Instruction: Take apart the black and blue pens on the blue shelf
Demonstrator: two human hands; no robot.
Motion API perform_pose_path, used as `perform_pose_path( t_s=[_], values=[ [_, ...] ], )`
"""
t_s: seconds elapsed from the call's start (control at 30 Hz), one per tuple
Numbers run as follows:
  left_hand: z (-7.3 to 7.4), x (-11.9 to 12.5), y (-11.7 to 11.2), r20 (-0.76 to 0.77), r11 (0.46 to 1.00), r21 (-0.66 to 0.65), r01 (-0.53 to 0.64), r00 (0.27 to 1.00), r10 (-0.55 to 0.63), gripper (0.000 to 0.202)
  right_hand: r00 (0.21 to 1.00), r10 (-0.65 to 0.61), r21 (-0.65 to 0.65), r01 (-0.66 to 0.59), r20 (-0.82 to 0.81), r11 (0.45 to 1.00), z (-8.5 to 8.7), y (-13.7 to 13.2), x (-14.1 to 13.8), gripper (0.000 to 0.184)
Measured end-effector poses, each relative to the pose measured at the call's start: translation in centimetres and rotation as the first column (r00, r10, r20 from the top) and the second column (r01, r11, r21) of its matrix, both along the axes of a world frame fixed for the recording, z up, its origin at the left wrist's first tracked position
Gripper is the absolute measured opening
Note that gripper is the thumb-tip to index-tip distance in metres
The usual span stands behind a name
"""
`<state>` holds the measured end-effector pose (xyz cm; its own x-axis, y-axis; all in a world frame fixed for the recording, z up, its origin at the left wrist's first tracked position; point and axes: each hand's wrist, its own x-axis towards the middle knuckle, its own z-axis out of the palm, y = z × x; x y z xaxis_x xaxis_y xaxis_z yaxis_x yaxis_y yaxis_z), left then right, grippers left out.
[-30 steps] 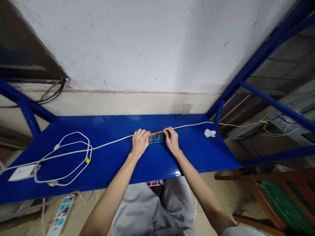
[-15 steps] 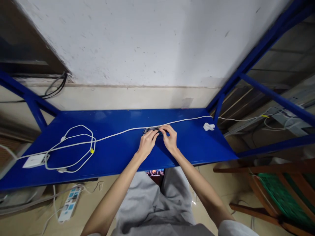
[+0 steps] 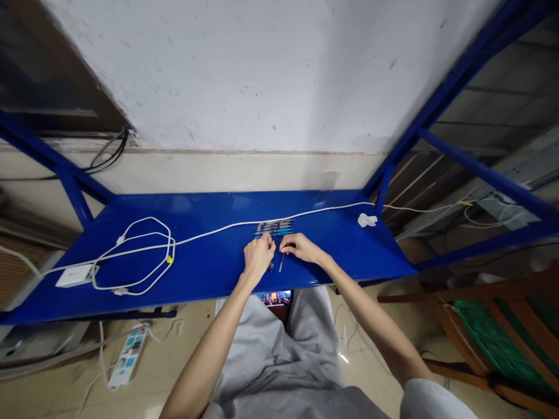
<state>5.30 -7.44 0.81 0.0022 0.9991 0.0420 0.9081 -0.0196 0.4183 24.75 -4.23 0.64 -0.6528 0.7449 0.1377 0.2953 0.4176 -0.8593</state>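
Left hand [image 3: 258, 256] grips a dark pen part [image 3: 271, 266]; right hand [image 3: 302, 248] pinches a slender rod [image 3: 280, 265]; pens [image 3: 279, 227] lie between the desk's [image 3: 209, 262] long edges.

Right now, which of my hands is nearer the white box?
Left. Your left hand is well to the right of the white box; your right hand is even farther right, pinching a thin stick.

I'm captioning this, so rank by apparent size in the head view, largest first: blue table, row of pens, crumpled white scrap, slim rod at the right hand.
Blue table
Row of pens
Crumpled white scrap
Slim rod
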Motion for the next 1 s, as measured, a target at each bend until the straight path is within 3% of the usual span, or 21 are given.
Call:
perform_pose_path(
  t_s=[0.2, 0.43, 0.63, 0.83, 1.0],
  values=[
    [-0.5, 0.8, -0.3, -0.077, 1.0, -0.014, 0.004, 0.997, -0.005, 0.016, 0.998, 0.07, 0.019, -0.07, 0.01, 0.997, -0.1, 1.2, -0.2, 0.024],
    [-0.6, 0.7, -0.8, -0.077, 1.0, -0.012, 0.004, 0.997, -0.004, 0.023, 0.996, -0.086, 0.202, 0.081, 0.018, 0.976, 0.9, 0.9, 1.4, 0.023],
    [-0.7, 0.6, -0.8, -0.027, 1.0, -0.002, 0.015, 1.0, -0.015, 0.018, 0.992, -0.076, 0.168, 0.058, 0.101, 0.984, 0.1, -0.3, 1.9, 0.023],
    [-0.8, 0.5, -0.7, 0.008, 1.0, -0.005, 0.007, 1.0, -0.007, 0.018, 0.993, -0.08, 0.113, 0.09, -0.086, 0.99, 0.1, -1.4, 0.1, 0.02],
    [-0.8, 0.5, -0.8, -0.001, 1.0, -0.016, 0.019, 1.0, -0.019, 0.018, 0.989, -0.092, 0.076, 0.1, -0.113, 0.992, -0.3, -1.7, -0.7, 0.021]
  ],
)
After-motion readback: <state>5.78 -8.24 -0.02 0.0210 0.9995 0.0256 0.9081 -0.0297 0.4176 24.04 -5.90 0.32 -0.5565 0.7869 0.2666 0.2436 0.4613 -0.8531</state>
